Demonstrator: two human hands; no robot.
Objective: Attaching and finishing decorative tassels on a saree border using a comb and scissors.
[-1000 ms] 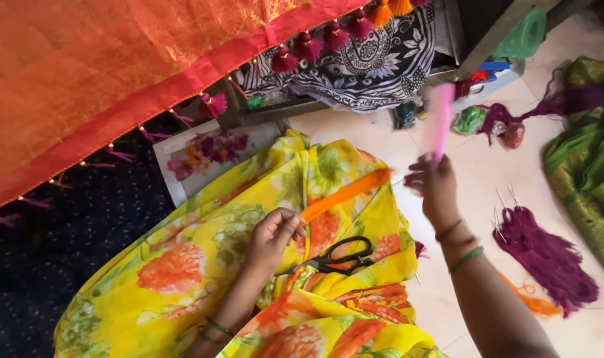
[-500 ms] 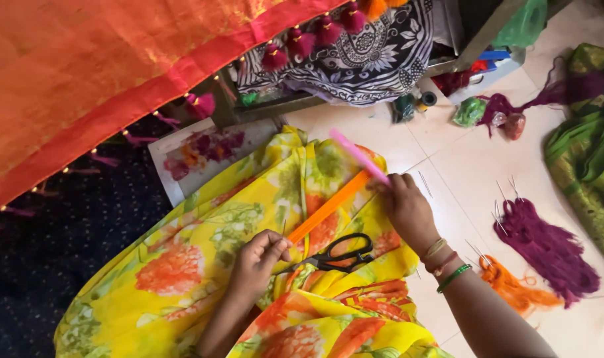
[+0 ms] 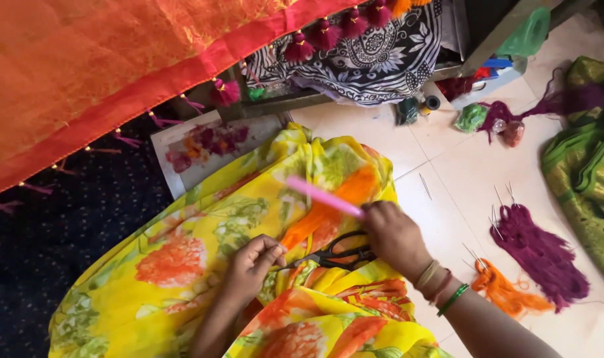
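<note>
Person seated on the tiled floor [image 3: 448, 166], yellow floral cloth [image 3: 182, 265] spread over the lap. Left hand [image 3: 252, 265] rests on the cloth, fingers curled together, tips pinching the lower end of an orange thread bundle [image 3: 322, 215] that runs up across the fabric. Right hand [image 3: 395, 235] fingers closed around the handle of a pink comb [image 3: 322, 195], comb laid slantwise on the orange threads. Black scissors [image 3: 342, 255] lie on the cloth between the two hands, partly under the right hand. Green and red bangles [image 3: 444, 292] on the right wrist. On the floor, well right of the lap: maroon thread bundle [image 3: 537, 248], small orange thread bundle [image 3: 504, 292]. Orange saree with tassels [image 3: 83, 73] hangs at upper left.
</note>
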